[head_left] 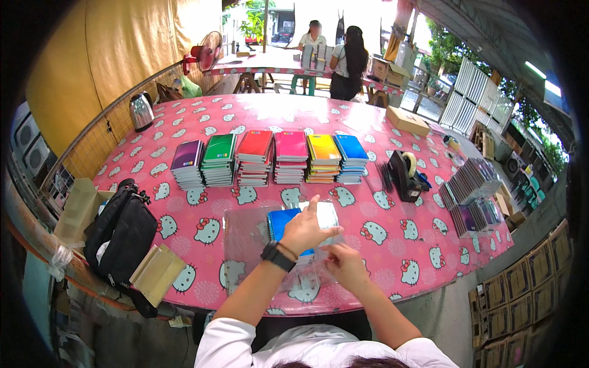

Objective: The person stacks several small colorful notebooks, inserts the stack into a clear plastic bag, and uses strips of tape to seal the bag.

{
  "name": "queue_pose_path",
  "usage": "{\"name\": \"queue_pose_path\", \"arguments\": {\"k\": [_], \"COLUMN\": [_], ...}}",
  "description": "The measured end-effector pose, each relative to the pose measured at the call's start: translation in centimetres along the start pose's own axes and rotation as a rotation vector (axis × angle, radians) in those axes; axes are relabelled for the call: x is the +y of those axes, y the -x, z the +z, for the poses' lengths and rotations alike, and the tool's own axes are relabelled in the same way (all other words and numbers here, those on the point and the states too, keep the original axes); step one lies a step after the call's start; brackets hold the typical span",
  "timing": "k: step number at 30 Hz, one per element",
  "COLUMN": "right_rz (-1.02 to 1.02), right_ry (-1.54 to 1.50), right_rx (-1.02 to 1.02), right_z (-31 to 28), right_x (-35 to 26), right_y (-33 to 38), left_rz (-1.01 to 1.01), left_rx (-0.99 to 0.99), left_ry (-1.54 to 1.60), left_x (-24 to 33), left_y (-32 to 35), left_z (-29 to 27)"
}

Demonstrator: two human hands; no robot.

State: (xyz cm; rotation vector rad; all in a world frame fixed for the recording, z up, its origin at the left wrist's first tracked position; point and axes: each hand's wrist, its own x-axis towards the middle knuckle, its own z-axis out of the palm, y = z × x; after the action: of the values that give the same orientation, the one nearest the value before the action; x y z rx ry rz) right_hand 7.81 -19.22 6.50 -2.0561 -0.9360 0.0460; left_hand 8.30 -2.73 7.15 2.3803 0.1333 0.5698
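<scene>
On the tabletop (pixel 399 245), looks like wrapping blue notebooks (pixel 279 224), with left fingers (pixel 313 205) spread, right fingers (pixel 334 250) curled (can't tell round what), probably needs snug plastic (pixel 242 245) next.

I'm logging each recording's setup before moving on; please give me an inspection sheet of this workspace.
Surface: pink patterned tablecloth, with clear plastic near the person.
Work things: blue notebook, partly covered by the left hand; six notebook stacks in a row beyond.
Clutter: black bag, tape dispenser, kettle.
Hands: left, index finger extended; right hand, fingers curled; grip unclear on both.
Cables: nothing seen clearly.
Surroundings: red fan, two people beyond, cartons lower right.
</scene>
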Motion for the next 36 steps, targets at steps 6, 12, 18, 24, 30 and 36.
{"name": "queue_pose_path", "arguments": {"k": [6,12,18,24,30,36], "right_rz": [-0.33,-0.526,-0.612,-0.532,-0.426,-0.293], "right_ry": [0.241,0.291,0.277,-0.058,0.129,0.217], "right_rx": [0.066,0.0,-0.014,-0.227,-0.146,0.18], "right_z": [2.4,3.3,4.2,2.1,1.3,5.4], "right_x": [-2.1,-2.2,-0.7,-0.8,4.8,8.0], "right_y": [1.8,2.3,2.3,0.1,-9.1,-16.3], "left_rz": [0.008,-0.359,-0.413,-0.469,-0.441,-0.354], "left_rx": [0.035,0.386,0.194,0.212,0.215,0.228], "left_ry": [-0.134,0.211,0.222,0.266,0.558,0.483], "left_x": [-2.2,-6.1,-4.7,-5.7,-6.6,-7.7], "left_y": [-2.0,2.5,6.2,6.7,7.0,7.0], "left_z": [0.0,-2.1,0.3,0.3,1.6,2.4]}}
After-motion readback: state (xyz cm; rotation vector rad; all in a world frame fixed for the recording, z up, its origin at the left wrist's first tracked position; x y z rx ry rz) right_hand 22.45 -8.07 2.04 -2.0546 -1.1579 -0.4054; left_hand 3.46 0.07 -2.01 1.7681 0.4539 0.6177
